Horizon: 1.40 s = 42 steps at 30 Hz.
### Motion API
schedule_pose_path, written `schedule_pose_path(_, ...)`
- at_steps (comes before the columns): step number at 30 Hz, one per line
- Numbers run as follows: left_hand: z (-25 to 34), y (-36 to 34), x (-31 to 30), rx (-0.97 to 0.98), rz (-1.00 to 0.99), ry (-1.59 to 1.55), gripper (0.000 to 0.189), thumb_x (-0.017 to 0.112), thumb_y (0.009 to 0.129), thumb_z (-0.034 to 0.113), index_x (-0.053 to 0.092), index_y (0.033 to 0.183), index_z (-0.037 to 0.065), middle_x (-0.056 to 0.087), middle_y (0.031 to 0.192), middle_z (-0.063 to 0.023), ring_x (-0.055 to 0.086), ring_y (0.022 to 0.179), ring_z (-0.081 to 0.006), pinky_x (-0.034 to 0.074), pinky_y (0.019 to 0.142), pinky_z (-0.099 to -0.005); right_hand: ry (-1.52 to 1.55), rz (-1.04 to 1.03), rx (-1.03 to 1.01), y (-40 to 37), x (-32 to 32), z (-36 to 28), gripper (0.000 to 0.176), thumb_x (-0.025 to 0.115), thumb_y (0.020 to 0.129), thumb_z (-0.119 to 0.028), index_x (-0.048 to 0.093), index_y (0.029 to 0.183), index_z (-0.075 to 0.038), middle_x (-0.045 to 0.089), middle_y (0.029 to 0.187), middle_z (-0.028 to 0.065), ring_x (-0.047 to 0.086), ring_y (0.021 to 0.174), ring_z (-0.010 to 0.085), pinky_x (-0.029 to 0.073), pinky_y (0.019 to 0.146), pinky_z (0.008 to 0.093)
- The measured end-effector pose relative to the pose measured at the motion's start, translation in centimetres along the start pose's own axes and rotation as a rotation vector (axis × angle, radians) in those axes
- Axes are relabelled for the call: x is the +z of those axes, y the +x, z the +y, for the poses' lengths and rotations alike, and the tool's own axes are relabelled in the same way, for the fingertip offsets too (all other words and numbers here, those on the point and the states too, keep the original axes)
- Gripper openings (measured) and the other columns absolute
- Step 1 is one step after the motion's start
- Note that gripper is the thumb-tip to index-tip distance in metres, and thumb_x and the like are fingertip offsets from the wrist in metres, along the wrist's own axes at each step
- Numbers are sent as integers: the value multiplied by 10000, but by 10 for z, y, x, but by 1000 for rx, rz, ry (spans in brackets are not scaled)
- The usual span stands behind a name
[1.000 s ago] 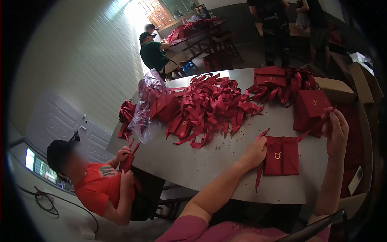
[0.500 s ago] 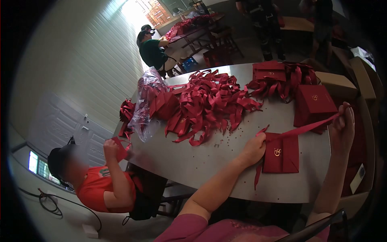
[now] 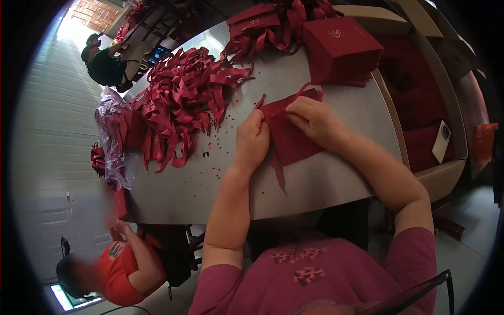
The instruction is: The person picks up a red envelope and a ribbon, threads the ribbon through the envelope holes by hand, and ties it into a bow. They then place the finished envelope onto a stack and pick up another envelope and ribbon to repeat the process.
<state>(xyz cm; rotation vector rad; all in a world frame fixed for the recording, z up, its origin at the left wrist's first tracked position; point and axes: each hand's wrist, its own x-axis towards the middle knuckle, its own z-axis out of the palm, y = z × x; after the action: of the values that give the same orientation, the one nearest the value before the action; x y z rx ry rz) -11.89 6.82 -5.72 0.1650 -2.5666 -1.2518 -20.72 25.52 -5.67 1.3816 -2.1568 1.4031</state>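
A flat dark-red paper gift bag lies on the metal table in front of me, turned at a slight angle. My left hand is closed on its left edge. At the top of the bag, my right hand pinches a red ribbon with thumb and fingers. One ribbon tail hangs down beside the bag under my left hand, and a short end pokes up above that hand. Beyond my right hand stands a stack of red bags with a gold logo.
A heap of ribboned red bags covers the table's left side, beside clear plastic wrap. More bags lie at the back. An open carton at right holds red material and a phone. Co-workers sit at left.
My right hand has come in from the far right, where it held the ribbon stretched out, to the bag's top. The bag has tilted and its logo no longer shows. The view has swung right.
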Motion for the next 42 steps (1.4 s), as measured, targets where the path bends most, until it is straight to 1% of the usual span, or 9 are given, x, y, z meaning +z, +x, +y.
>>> schedule_pose_path(3,6,-1,-8,-35,-76,-57,60,518,872,23,529,923,-6,587,795,-250,595,762,-433,459,652,-453,266,-4,322,-3,4,7,122,620,940,-82,639,1009,17,647,831,70,627,725,120,505,663,264)
schedule_pose_path(6,7,-2,-21,27,-90,197,88,546,881,39,563,961,5,612,777,-227,612,738,-410,466,652,-441,412,-69,507,1,-2,5,139,616,945,-81,642,1028,27,654,841,50,613,703,98,508,658,251)
schedule_pose_path(12,49,-16,-31,-184,172,268,141,613,893,130,587,917,-7,609,668,-170,624,622,-336,450,592,-434,561,-59,587,2,-8,8,160,613,942,-74,651,1057,30,668,885,31,623,711,83,522,681,232)
schedule_pose_path(16,44,-34,-21,-289,-196,162,248,652,891,173,592,775,-37,573,587,-145,521,519,-268,438,547,-367,639,-45,598,3,-10,10,164,616,938,-78,653,1064,20,672,888,35,627,714,79,526,687,230)
schedule_pose_path(23,43,-30,-11,-245,-66,-66,92,665,879,66,626,834,-4,606,650,-40,551,543,-145,431,534,-289,553,-32,583,6,-8,13,167,617,931,-77,655,1069,9,666,889,27,619,718,78,518,690,229)
schedule_pose_path(25,54,-28,-14,-474,-37,-668,74,664,862,-4,635,925,21,629,756,-7,532,564,-67,391,500,-218,593,-14,605,7,-9,9,167,616,931,-75,656,1070,8,665,889,25,616,720,77,515,689,230)
schedule_pose_path(28,36,-25,-20,-603,-120,-949,204,658,841,-55,611,1024,23,629,830,-19,483,560,-31,338,466,-173,661,9,612,6,-9,7,166,613,933,-76,660,1068,9,665,887,20,612,721,77,510,689,233)
schedule_pose_path(38,35,-20,-24,-663,-195,-1116,260,610,837,-60,587,1081,28,632,878,-17,421,523,-24,290,432,-170,566,1,538,5,-4,16,186,595,945,-75,664,1097,6,668,883,33,612,720,78,512,688,231)
schedule_pose_path(42,36,-22,-25,-545,-320,-1137,285,591,831,-76,567,1094,33,639,904,-26,415,528,-19,287,435,-164,618,-21,525,6,-4,12,188,591,942,-59,646,1108,10,658,890,34,612,730,82,516,690,230)
